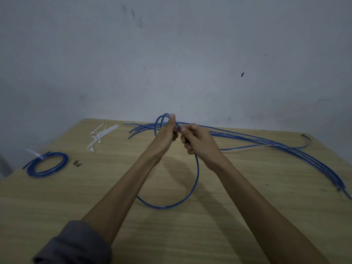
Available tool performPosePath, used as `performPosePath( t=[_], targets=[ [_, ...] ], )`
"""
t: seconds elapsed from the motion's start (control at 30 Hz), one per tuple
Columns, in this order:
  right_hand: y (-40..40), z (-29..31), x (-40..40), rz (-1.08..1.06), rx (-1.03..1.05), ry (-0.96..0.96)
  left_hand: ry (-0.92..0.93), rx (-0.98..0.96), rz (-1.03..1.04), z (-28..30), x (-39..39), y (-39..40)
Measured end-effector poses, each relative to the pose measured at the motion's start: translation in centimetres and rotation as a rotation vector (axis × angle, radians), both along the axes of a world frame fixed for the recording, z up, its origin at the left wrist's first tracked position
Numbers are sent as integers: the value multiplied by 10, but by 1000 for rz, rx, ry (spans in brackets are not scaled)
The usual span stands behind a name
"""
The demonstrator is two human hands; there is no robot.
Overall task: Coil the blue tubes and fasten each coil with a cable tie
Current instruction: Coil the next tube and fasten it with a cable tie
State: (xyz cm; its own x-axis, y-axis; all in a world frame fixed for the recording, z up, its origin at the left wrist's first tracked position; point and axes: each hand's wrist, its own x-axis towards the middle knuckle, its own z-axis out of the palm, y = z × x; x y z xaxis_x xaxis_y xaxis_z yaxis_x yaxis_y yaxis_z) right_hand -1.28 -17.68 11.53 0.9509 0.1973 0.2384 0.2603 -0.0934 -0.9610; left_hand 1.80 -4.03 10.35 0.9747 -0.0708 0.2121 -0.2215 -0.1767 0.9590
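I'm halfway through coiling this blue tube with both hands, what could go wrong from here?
1. The springy tube may pop out of your left hand or right hand, undoing the small loop.
2. It could snag the loose tubes behind.
3. The cable ties lie apart to your left; reaching means freeing a hand.

A grey sleeve is rolled up above the left elbow; both forearms are bare.

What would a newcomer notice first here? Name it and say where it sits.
First, the two hands, left hand and right hand, meeting mid-table and gripping a blue tube that loops down toward the viewer. Then the finished coil, tied, at the far left, with loose cable ties behind it.
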Motion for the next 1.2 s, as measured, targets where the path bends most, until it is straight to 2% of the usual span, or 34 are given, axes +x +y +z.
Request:
performPosePath(
  t=[0.13, 0.2, 0.37, 0.63, 0.9, 1.2],
  targets=[
    [-2, 8, 3, -87, 86, -29, -103, 260, 13, -1, -15, -3],
    [-3, 7, 1, -92, 110, -19, -157, 313, 28, -3, -19, -4],
    [-3, 2, -6, -72, 79, 6, -163, 288, 31, -8, -15, -6],
    [-4, 3, -14, -82, 22, -71, -137, 189, -38, -1, -13, -7],
    [-1, 6, -16, -113, 60, -130, -148, 200, -52, -2, -20, -8],
    [-1, 1, -19, -84, -37, -130, -163, 183, -62, 3, -20, -5]
  ],
)
